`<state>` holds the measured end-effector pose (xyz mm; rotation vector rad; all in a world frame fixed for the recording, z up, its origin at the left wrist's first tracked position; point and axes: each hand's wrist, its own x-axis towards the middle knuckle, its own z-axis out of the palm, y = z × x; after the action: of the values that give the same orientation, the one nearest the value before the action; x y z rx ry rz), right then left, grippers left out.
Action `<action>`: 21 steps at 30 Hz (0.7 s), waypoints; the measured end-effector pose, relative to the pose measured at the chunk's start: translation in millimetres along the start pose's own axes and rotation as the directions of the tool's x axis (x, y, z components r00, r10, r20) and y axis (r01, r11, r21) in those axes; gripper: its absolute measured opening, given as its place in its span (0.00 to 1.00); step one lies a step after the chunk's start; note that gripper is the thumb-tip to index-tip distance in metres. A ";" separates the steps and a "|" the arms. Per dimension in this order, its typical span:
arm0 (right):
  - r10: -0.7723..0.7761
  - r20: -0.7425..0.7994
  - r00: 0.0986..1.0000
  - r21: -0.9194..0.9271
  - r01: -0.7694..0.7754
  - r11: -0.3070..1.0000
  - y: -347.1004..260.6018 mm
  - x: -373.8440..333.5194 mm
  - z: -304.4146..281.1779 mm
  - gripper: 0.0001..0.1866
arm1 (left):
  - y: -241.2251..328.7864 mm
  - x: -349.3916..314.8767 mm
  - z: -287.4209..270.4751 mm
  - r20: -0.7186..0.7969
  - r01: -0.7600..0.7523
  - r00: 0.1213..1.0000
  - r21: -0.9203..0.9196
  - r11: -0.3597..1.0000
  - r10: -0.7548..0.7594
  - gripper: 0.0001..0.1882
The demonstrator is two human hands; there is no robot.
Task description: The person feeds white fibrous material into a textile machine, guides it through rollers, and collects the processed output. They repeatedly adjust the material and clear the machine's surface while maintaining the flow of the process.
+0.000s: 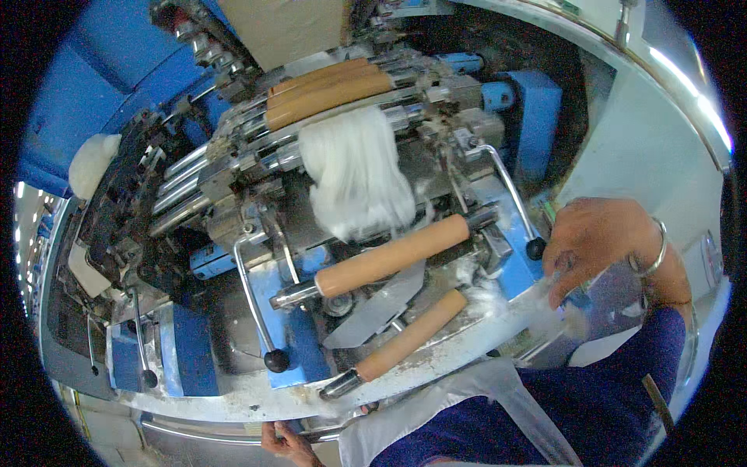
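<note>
My right hand (597,240) is at the right, beside the black knob (535,248) of a lever. Its fingers bend down together over the machine's pale front ledge (498,319); what they hold, if anything, is hidden. Low in the view, my left hand (289,445) curls its fingers at a metal rail (226,437) below the ledge. Between the hands, an orange-brown roller (393,255) with steel ends lies across the machine. Nearer to me, a second, thinner roller (412,335) rests slanting on the ledge. White fibre (354,171) hangs in a thick band from the steel rollers behind.
More brown rollers (331,93) sit at the back of the machine. A second lever with a black knob (276,359) stands over a blue block at front left. White fibre (95,165) bulges at far left. Blue housings (537,124) and a pale panel (642,140) border the right.
</note>
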<state>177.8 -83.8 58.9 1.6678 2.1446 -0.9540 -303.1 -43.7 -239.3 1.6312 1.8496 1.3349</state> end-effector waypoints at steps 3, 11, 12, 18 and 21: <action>-0.108 -0.149 0.983 -0.085 0.096 0.992 0.7 -18.8 4.7 0.13 | 3.5 0.5 -2.2 0.020 -0.052 0.998 0.021 0.998 0.052 0.18; -0.404 -0.829 0.388 -0.557 -0.505 0.659 30.2 100.5 -55.1 0.07 | -9.4 6.5 11.1 -0.013 -0.136 0.991 -0.206 0.969 0.136 0.18; -0.284 -0.827 0.485 -0.535 -0.527 0.660 33.5 112.7 -62.4 0.07 | -10.4 6.6 10.7 -0.015 -0.146 0.989 -0.161 0.976 0.146 0.18; -0.011 -0.725 0.689 -0.578 -0.599 0.554 33.6 142.5 -88.9 0.08 | -13.8 4.8 9.9 -0.102 -0.215 0.973 -0.071 0.974 0.207 0.20; -0.054 -0.701 0.711 -0.604 -0.552 0.574 37.1 143.0 -93.0 0.09 | -16.0 4.8 14.1 -0.134 -0.215 0.972 -0.176 0.961 0.193 0.21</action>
<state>185.7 88.8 34.7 1.8357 2.0214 0.7859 -303.3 -31.9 -257.7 1.7123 1.5900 1.6699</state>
